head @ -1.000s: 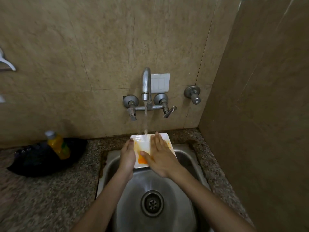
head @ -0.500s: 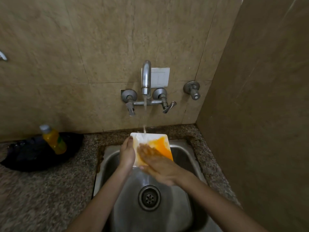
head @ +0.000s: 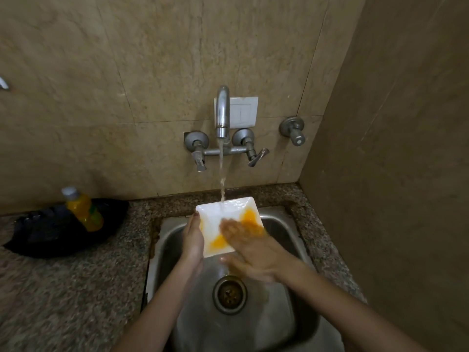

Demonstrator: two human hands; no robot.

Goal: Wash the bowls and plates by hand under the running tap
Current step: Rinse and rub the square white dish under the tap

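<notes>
Scrubbing step: square plate at frame centre under tap stream, left hand gripping its left edge, right hand flat, fingers spread, rubbing orange residue; next, rinse remaining stains.

Back wall: large beige marble-look tiles, thin grout lines, dull sheen. R side wall: plain brown, meets back wall at corner. White plastic switch plate mid-wall; round grey metal wall valve to its R. Speckled grey-brown granite countertop below; black crumpled bag at L w/ yellow-filled plastic bottle on it. Light dim, even.
</notes>
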